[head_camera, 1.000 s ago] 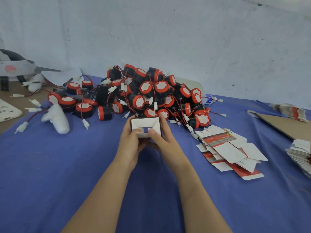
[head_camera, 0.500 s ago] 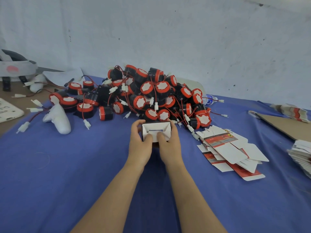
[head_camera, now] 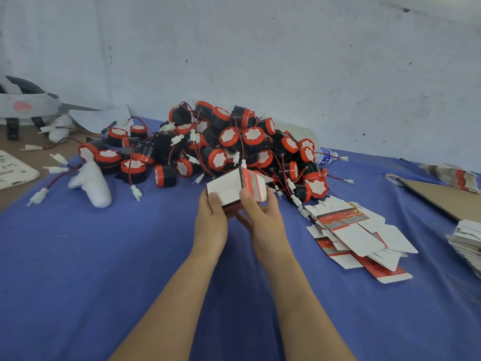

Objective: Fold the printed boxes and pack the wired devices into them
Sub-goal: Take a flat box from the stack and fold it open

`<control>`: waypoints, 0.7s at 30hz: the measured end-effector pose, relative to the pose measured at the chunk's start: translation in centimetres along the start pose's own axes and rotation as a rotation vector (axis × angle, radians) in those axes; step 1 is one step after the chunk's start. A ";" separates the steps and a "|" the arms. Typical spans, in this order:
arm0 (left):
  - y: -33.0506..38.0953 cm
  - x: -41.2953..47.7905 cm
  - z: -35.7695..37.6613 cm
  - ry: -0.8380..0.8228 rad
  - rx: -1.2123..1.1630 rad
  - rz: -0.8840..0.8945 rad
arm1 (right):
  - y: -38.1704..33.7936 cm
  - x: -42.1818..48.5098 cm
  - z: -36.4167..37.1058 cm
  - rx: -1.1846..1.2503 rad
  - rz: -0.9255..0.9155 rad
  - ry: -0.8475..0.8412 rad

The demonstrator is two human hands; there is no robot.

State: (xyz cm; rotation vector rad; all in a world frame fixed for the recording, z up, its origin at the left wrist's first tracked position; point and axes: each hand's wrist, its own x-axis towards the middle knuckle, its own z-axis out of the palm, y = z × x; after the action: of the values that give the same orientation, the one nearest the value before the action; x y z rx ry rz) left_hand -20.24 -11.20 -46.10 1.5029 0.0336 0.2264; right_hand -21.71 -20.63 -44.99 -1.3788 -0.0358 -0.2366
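A blue cloth-covered table (head_camera: 104, 282) fills most of the view and runs back to a scuffed white wall (head_camera: 286, 61). Against the wall, in the middle, lies a big tangled pile of wired devices (head_camera: 234, 142): black cylinders with red caps, thin red leads and white plug connectors. To the right of the pile is a loose heap of flat box blanks (head_camera: 359, 235), white with red and grey print. Further right lies a brown cardboard sheet (head_camera: 442, 196), with a neat stack of blanks (head_camera: 466, 241) at the frame edge. Both forearms reach in from below. The left hand (head_camera: 210, 225) and the right hand (head_camera: 265, 222) together grip a partly folded printed box (head_camera: 234, 188), held above the cloth just in front of the pile, its white panel facing the camera and a printed red panel on its right. Each thumb lies on the near face and the fingers curl round behind it. A white handheld controller (head_camera: 93, 183) lies at the pile's left end.
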 end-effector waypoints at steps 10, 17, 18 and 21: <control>0.9 -0.1 -0.7 -0.218 -0.443 -0.279 | 0.1 -0.8 0.7 -0.710 -0.192 -0.053; 0.4 0.1 -0.6 -0.043 0.019 -0.032 | 0.2 -0.7 1.4 -1.137 -0.272 -0.267; 0.3 0.2 -0.7 -0.040 0.011 -0.017 | 0.3 -0.7 1.3 -1.106 -0.280 -0.273; 0.0 0.5 -1.2 -0.033 -0.066 -0.070 | 0.2 -1.0 1.0 -0.896 -0.292 -0.142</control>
State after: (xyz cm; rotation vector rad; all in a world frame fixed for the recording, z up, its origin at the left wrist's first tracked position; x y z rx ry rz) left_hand -19.95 -9.91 -46.13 1.4365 0.0516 0.1451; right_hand -22.54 -19.44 -45.11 -2.2850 -0.2773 -0.4264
